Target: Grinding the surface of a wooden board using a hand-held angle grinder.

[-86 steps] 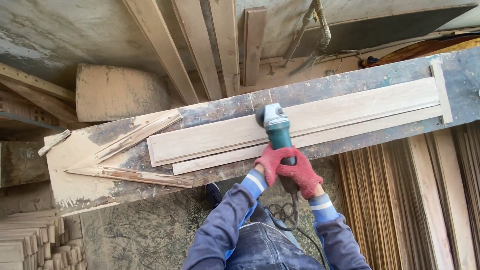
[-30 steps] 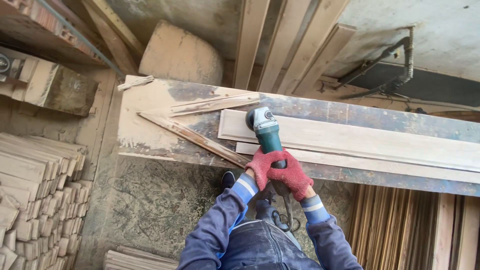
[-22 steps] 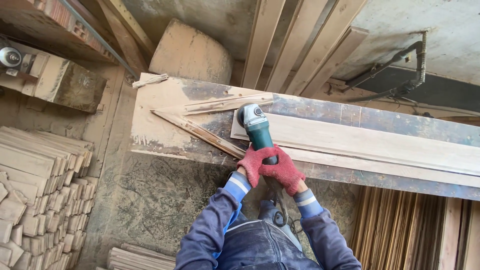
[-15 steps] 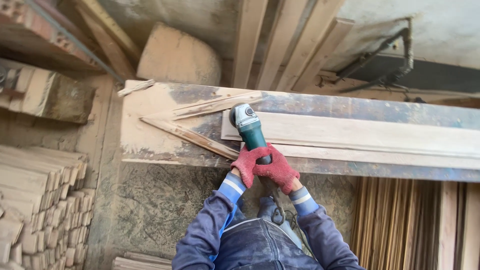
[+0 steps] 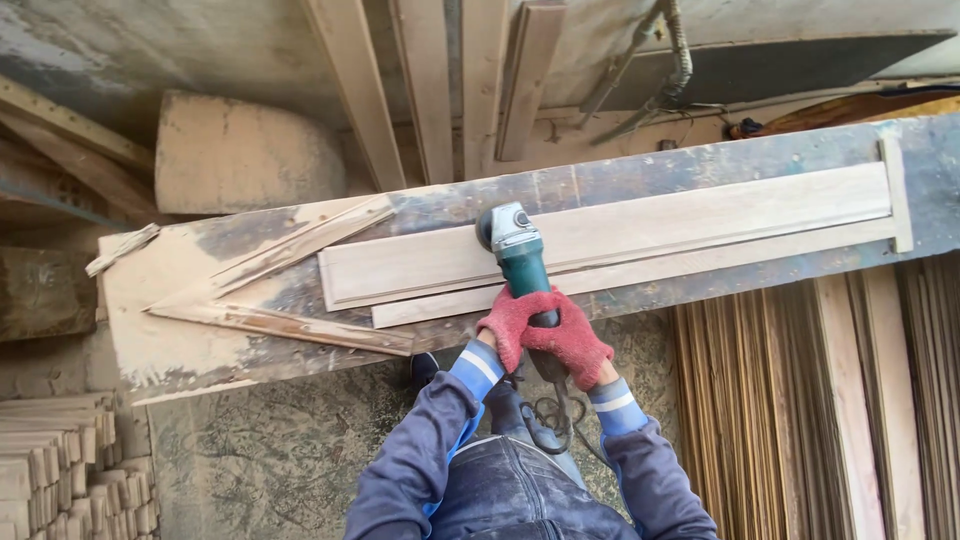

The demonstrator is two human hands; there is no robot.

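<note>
while leaning over the workbench [image 5: 160,340], both arms stretched forward: left hand [image 5: 508,322] and right hand [image 5: 568,343], in red gloves, wrapped tight around the green angle grinder [image 5: 518,258]. disc end resting on the long pale board [image 5: 640,228]. thin wood strips [image 5: 290,325] lying off left, stacked slats [image 5: 60,470] below.

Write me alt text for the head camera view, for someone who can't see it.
Two hands in red knit gloves, left hand and right hand, grip a green-bodied angle grinder whose head rests on a long pale wooden board. The board lies on a dusty, worn plank workbench beside loose wooden offcut strips. Stacked wooden slats sit lower left.
</note>
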